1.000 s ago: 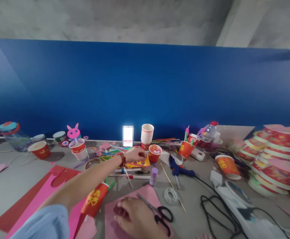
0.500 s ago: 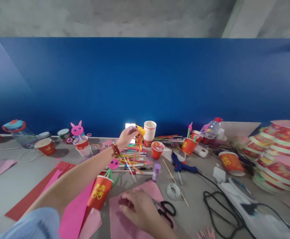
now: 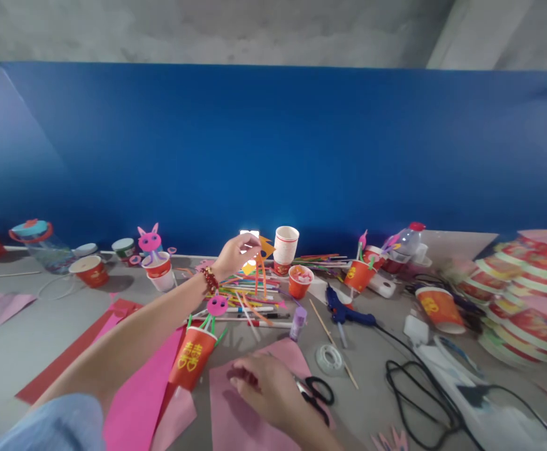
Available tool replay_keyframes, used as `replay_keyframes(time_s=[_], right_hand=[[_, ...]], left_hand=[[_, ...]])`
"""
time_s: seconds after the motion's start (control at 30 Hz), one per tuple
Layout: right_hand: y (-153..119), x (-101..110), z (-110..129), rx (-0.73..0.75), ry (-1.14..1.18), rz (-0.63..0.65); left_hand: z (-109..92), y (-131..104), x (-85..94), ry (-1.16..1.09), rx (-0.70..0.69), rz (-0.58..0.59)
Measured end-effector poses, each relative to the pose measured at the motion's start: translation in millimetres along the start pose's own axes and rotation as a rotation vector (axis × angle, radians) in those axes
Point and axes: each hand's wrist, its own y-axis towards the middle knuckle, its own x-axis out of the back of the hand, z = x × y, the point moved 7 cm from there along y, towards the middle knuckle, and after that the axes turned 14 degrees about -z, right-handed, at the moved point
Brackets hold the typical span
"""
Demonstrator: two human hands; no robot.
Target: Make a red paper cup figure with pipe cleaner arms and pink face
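Note:
My left hand (image 3: 238,255), with a red beaded bracelet at its wrist, reaches forward over the pens. Its fingers pinch an orange paper cutout (image 3: 266,248) with strips hanging below, just in front of a bright phone screen (image 3: 250,235). My right hand (image 3: 268,383) rests loosely curled on a pink paper sheet (image 3: 229,413), with nothing visible in its fingers. Beneath it run the blades of black-handled scissors (image 3: 319,389). Between my arms leans a red paper cup (image 3: 193,357) topped by a pink paper face (image 3: 217,305) on green stems.
Behind the pens (image 3: 264,316) stand stacked paper cups (image 3: 285,245) and a cup of scraps (image 3: 300,282). To the right lie a blue glue gun (image 3: 348,310), clear tape (image 3: 330,359) and a black cable (image 3: 414,388). Decorated paper bowls (image 3: 531,294) pile up at far right.
My left hand has shifted slightly left and lower against the phone, and the orange cutout has turned flatter toward me. My right hand stays put; the whole view shifts slightly.

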Motion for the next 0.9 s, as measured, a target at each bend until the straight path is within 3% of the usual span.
replay_keyframes(time_s=[0.17,0.3,0.47,0.67,0.77,0.9], right_hand=[[0,-3,-4,0.004,0.026,-0.016],[3,6,-15,-0.060,0.202,-0.172],[5,21,-34,-0.239,0.472,-0.396],[2,32,-33,-0.152,0.350,-0.529],[3,32,-28,-0.116,0.344,-0.524],[7,9,-29,-0.233,0.638,-0.330]], left_hand=[[11,5,10.7,0.022,0.026,-0.107],[16,1,13.6,-0.018,0.083,-0.147],[-10,-8,23.9,-0.103,0.132,-0.219],[-48,-41,18.4,-0.172,0.234,-0.164],[-53,-64,8.3,-0.228,0.346,-0.114],[-50,-86,-0.5,-0.250,0.439,-0.117]])
